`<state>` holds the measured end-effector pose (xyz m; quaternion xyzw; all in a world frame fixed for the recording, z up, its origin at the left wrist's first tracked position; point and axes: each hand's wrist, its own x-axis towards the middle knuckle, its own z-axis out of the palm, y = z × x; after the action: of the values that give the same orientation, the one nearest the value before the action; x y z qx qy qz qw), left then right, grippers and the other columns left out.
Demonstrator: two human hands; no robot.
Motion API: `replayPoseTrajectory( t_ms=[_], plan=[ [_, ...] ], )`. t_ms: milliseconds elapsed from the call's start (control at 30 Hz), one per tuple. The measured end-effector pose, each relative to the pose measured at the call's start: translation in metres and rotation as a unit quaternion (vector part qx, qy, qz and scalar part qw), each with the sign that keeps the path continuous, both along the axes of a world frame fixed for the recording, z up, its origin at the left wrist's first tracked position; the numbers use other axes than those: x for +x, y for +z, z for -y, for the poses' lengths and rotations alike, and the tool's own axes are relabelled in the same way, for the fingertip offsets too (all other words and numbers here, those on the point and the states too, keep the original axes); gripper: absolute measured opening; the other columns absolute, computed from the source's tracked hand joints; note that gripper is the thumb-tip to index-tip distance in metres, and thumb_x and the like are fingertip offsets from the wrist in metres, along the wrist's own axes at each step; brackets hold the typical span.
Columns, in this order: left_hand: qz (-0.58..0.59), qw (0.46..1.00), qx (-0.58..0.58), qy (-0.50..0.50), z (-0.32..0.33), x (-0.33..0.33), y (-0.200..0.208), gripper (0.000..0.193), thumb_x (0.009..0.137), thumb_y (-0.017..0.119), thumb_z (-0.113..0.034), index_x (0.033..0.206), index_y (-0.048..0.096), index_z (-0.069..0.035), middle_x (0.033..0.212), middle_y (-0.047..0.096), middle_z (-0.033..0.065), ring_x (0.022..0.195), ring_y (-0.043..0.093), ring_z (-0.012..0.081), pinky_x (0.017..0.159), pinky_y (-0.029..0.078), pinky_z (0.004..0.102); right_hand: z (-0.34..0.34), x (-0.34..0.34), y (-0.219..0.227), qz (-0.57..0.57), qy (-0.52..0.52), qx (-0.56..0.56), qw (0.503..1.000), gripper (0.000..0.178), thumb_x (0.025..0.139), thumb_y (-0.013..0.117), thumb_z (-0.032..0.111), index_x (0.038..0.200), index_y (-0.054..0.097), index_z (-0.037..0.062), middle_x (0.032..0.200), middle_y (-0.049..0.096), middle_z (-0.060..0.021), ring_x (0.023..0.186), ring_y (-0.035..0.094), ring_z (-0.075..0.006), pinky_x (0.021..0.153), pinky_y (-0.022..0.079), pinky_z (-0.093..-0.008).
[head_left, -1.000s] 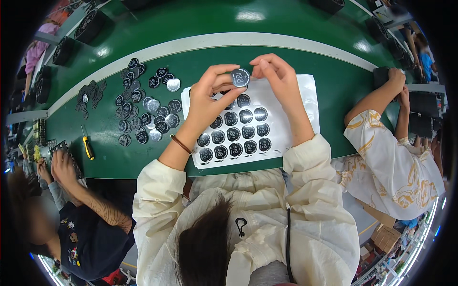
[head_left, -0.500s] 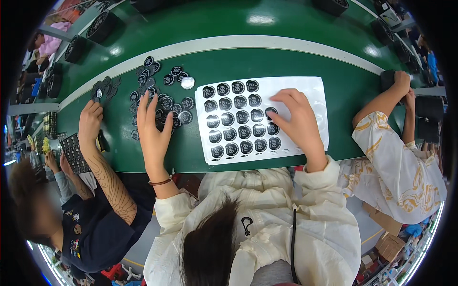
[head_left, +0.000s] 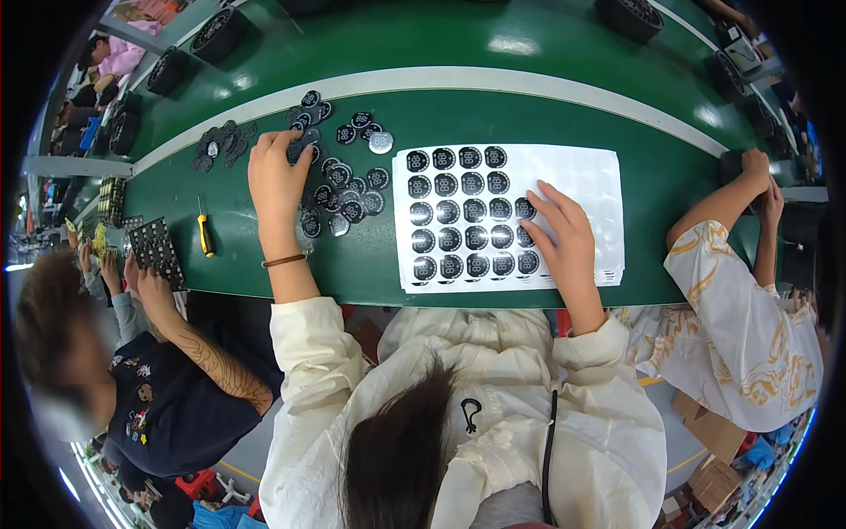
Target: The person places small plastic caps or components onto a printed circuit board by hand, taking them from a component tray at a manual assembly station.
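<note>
My left hand [head_left: 279, 187] reaches over a loose pile of round black discs [head_left: 350, 210] with white display-like markings. Its thumb and forefinger are parted beside discs in the pile's upper part; no disc is plainly held. Flat on the bench to the right lies a white sheet [head_left: 564, 167] bearing rows of round black stickers [head_left: 476, 211]. Over the sheet's right half is my right hand [head_left: 568, 245], its thumb and fingers apart around the last sticker of the middle row. A pale silvery disc [head_left: 380, 143] lies near the pile's right edge.
A yellow-and-black screwdriver [head_left: 204, 231] lies left of my left arm. Farther left are dark flower-shaped parts [head_left: 220, 145] and a co-worker's hand on a black gridded panel [head_left: 155, 251]. A white strip [head_left: 493, 79] crosses the green bench; black round housings [head_left: 630, 18] stand beyond.
My left hand has gone up to the pile's upper part, its fingers bending inward. The right hand stays by the sheet's right-hand stickers. The co-worker's hand has left the dark parts, uncovering the screwdriver.
</note>
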<state>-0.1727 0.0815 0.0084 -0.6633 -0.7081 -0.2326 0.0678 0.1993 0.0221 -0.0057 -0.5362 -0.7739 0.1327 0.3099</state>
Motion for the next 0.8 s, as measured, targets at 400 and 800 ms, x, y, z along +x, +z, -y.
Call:
replayPoseTrajectory(
  t_ms=[400,800],
  plan=[
    [-0.154,0.971,-0.137,0.120,-0.028,0.018,0.009,0.029,0.073,0.071,-0.030,0.090,0.067,-0.007,0.089,0.063,0.0101,0.084,0.061,0.0281,0.069,0.046,0.0380,0.000,0.001,0.000,-0.001,-0.007,-0.001,1.000,0.035,0.073,0.071,0.008,0.107,0.064,0.0065,0.120,0.058,-0.0090,0.107,0.055,-0.0265,0.090,0.044,-0.0345],
    [0.030,0.997,-0.060,0.048,-0.035,0.014,-0.014,0.022,0.080,0.064,-0.016,0.099,0.065,-0.006,0.108,0.062,0.0107,0.099,0.058,0.0326,0.082,0.047,0.0384,0.001,-0.001,0.000,-0.006,-0.005,0.001,1.000,0.034,0.073,0.071,0.007,0.106,0.064,0.0063,0.120,0.058,-0.0089,0.108,0.055,-0.0261,0.091,0.043,-0.0344]
  ],
)
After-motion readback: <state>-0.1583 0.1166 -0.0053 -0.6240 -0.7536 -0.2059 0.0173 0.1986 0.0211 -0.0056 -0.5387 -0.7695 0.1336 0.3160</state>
